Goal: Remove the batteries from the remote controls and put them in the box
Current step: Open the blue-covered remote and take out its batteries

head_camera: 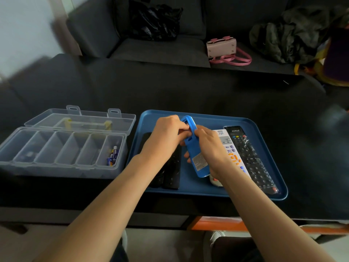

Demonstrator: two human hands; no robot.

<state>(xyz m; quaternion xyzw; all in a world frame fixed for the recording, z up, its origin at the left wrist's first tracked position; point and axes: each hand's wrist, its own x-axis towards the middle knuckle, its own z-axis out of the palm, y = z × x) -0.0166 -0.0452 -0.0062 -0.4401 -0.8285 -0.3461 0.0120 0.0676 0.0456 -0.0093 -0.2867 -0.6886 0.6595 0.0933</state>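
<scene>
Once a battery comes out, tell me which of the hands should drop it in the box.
Left, probably. The left hand is nearer the clear box; the right hand grips the blue remote.

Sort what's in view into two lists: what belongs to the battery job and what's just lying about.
Part of the job:
- blue remote, held in both hands: left hand, right hand
- white remote, long black remote and black remotes on the blue tray
- open clear box, batteries in its rightmost compartment

Lying about:
- pink handbag
- black plastic bag
- dark clothing
</scene>
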